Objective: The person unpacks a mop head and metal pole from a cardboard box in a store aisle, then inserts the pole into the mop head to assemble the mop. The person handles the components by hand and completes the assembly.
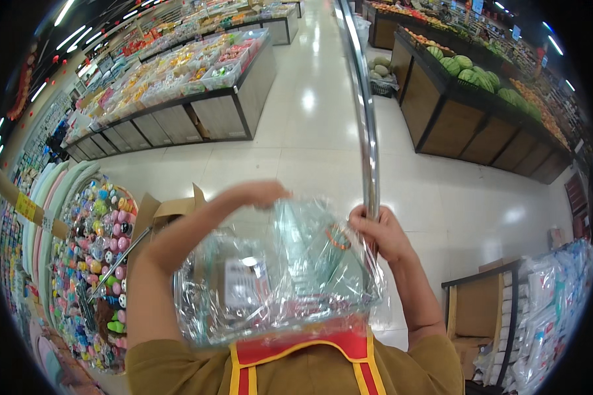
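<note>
In front of my chest is a large clear plastic package (pixel 313 257), crinkled and shiny, with pale green contents and a white printed label (pixel 246 282). An orange ring-shaped mark shows on its right part. My left hand (pixel 267 193), slightly blurred, is at the package's top edge with its fingers curled down on the plastic. A long chrome metal pole (pixel 362 118) runs away from me, and my right hand (pixel 383 232) is closed around its near end, close beside the package's right edge. The pole's lower end is partly hidden behind my fingers.
Left of me stand a colourful toy display (pixel 109 263) and an opened cardboard box (pixel 161 214). Ahead are a snack counter (pixel 207 112) and a fruit stand (pixel 481 125) with watermelons. Plastic-wrapped goods (pixel 540 309) fill a rack at right.
</note>
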The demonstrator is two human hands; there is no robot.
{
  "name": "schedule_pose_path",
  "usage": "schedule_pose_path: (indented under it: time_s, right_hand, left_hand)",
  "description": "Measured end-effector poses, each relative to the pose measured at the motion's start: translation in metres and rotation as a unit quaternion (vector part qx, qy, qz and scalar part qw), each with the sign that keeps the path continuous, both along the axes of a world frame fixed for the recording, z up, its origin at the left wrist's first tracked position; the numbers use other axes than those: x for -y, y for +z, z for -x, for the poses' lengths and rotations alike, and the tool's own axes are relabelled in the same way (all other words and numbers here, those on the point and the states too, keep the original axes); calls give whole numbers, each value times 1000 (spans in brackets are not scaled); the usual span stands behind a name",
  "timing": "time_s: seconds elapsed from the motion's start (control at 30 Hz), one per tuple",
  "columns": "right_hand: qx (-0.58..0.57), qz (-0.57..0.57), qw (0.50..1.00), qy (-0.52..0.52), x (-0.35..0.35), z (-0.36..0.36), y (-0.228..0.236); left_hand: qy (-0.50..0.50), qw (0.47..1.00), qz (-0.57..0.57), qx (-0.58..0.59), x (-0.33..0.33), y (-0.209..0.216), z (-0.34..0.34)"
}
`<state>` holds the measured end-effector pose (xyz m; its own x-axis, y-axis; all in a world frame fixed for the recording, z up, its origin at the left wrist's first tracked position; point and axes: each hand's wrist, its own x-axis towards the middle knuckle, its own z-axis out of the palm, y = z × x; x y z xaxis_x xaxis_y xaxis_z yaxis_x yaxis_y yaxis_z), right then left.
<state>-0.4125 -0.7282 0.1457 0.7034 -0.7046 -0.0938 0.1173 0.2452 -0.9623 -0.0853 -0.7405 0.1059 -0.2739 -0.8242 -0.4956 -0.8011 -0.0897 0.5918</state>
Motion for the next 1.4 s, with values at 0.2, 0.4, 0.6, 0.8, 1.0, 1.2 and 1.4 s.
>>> schedule_pose_path:
  time_s: [0.2, 0.4, 0.6, 0.8, 1.0, 1.2, 1.4]
  right_hand:
    - [-74, -22, 996, 51, -17, 10, -22]
    - [-72, -1, 996, 49, -18, 14, -42]
    - [-73, -18, 996, 51, -17, 18, -62]
    - [-82, -29, 993, 78, -15, 25, -73]
    - [-102, 23, 993, 48, -20, 24, -71]
    - [-94, 28, 994, 36, -19, 25, -78]
    - [-131, 33, 990, 38, -17, 22, -74]
  left_hand:
    - [109, 968, -74, -212, -54, -94, 47]
    - [119, 953, 16, -278, -72, -128, 84]
    - [119, 961, 5, -251, -83, -144, 102]
    - [144, 893, 129, -406, -90, -85, 128]
    - [137, 886, 58, -439, -91, -42, 142]
    - [133, 911, 87, -381, -92, -55, 139]
    - [93, 941, 93, -312, -90, -55, 141]
